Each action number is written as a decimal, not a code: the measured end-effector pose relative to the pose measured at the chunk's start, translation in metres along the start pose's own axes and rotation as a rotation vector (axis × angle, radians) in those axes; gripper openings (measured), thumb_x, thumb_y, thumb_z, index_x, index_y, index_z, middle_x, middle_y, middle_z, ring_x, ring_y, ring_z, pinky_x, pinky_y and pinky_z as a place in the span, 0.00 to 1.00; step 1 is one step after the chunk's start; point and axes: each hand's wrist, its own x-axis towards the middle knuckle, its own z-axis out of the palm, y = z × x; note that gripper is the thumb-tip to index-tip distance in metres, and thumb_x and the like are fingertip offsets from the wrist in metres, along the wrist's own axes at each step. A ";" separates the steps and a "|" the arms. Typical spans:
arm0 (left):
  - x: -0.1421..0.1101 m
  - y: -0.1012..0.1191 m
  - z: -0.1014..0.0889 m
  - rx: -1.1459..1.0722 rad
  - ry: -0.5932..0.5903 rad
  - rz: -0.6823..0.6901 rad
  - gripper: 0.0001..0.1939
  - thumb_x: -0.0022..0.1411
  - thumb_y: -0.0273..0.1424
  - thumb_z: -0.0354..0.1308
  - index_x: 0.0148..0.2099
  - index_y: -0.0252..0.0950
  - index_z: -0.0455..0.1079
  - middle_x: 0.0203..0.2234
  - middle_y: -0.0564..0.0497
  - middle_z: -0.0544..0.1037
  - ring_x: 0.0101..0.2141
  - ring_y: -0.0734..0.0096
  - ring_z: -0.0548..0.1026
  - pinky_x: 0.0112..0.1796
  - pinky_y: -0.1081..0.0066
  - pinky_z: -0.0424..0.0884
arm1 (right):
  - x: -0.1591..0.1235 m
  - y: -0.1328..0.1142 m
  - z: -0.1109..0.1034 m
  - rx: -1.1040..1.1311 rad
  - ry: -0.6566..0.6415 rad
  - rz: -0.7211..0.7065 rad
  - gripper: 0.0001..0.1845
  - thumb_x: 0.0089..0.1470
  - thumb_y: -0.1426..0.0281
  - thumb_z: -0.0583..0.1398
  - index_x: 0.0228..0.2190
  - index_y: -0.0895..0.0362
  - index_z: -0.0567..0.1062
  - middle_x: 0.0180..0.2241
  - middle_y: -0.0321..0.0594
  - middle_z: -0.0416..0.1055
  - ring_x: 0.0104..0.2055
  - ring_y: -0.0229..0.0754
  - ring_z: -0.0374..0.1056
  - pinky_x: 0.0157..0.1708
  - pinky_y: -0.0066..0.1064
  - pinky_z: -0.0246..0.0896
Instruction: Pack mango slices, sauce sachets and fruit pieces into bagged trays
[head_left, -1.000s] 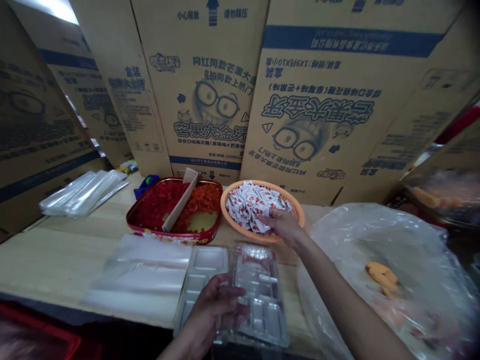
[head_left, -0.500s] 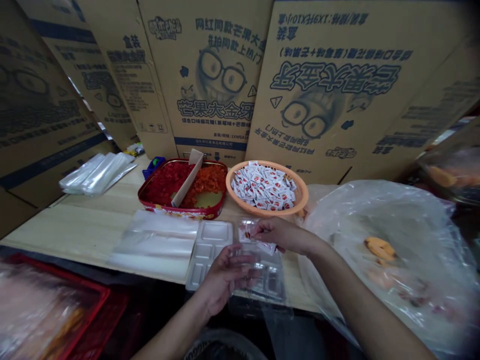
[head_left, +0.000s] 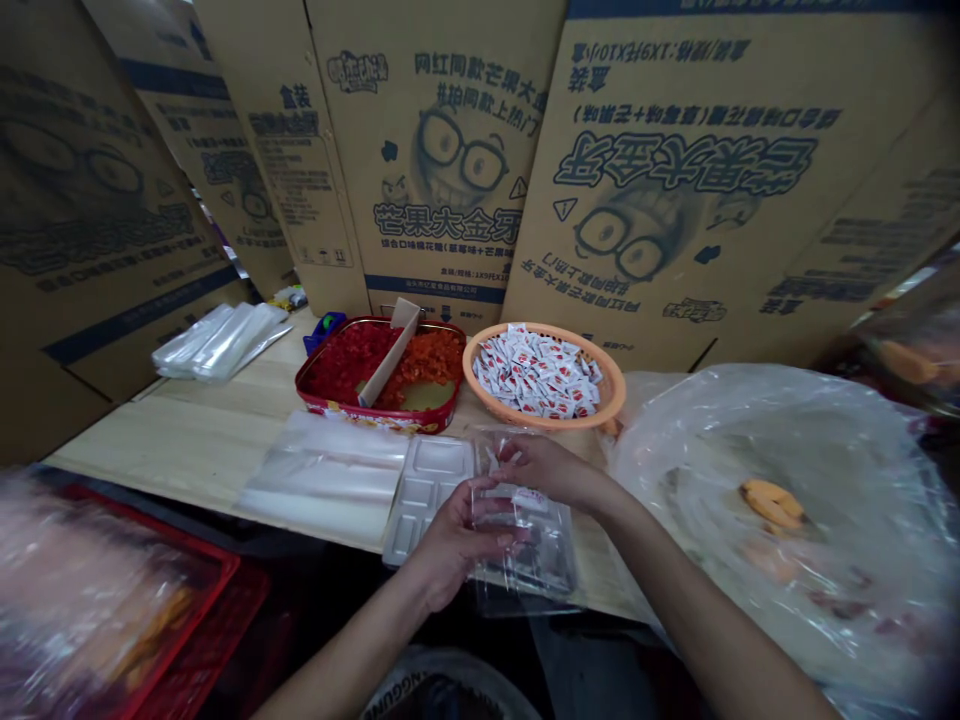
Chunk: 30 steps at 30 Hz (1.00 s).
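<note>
Head view, and the action is at a clear plastic compartment tray [head_left: 529,550], held right over the front edge of the tabletop [head_left: 202,435]! The left hand [head_left: 454,535] curls around its near side, fingers closed together. The right hand [head_left: 544,470] comes in across the top, fingertips pressed together beside a small white sachet [head_left: 491,462]; I can't tell if they're pinching it. That tray looks light, thin and slick, stiff but likely to flex or crack, so the rim looks like the safest hold. Just left lies a white moulded tray [head_left: 427,500], then flat clear plastic sheets [head_left: 326,465]. Behind them, an orange basket [head_left: 619,390] is heaped with sachets [head_left: 536,375], next to a red tin [head_left: 375,425] of diced red and orange fruit [head_left: 420,365]. To the right sprawls a big clear plastic bag [head_left: 757,450]!
</note>
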 end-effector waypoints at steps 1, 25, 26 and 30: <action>0.000 0.000 0.000 -0.011 0.001 -0.002 0.32 0.40 0.21 0.67 0.48 0.38 0.60 0.40 0.47 0.71 0.37 0.59 0.76 0.40 0.61 0.68 | 0.000 -0.001 0.002 -0.009 0.016 -0.015 0.08 0.48 0.67 0.59 0.30 0.58 0.73 0.26 0.36 0.71 0.28 0.37 0.64 0.26 0.25 0.53; -0.005 0.001 -0.012 -0.139 -0.037 -0.105 0.18 0.55 0.26 0.58 0.48 0.38 0.63 0.38 0.47 0.75 0.37 0.59 0.76 0.40 0.55 0.70 | -0.036 -0.024 -0.005 -0.376 -0.185 -0.235 0.09 0.52 0.73 0.53 0.30 0.53 0.74 0.31 0.37 0.74 0.32 0.39 0.67 0.26 0.25 0.52; -0.005 0.001 -0.012 -0.143 -0.012 -0.103 0.18 0.54 0.25 0.58 0.48 0.38 0.63 0.37 0.47 0.75 0.36 0.59 0.76 0.39 0.56 0.70 | -0.036 -0.022 -0.005 -0.348 -0.159 -0.222 0.08 0.52 0.72 0.54 0.31 0.53 0.74 0.31 0.37 0.74 0.32 0.39 0.67 0.27 0.25 0.53; -0.005 0.001 -0.013 -0.176 0.039 -0.089 0.17 0.54 0.24 0.58 0.47 0.38 0.64 0.37 0.48 0.75 0.37 0.58 0.76 0.38 0.57 0.71 | -0.039 -0.008 -0.002 -0.161 0.137 -0.107 0.09 0.55 0.67 0.52 0.37 0.54 0.70 0.34 0.37 0.73 0.35 0.41 0.68 0.30 0.27 0.56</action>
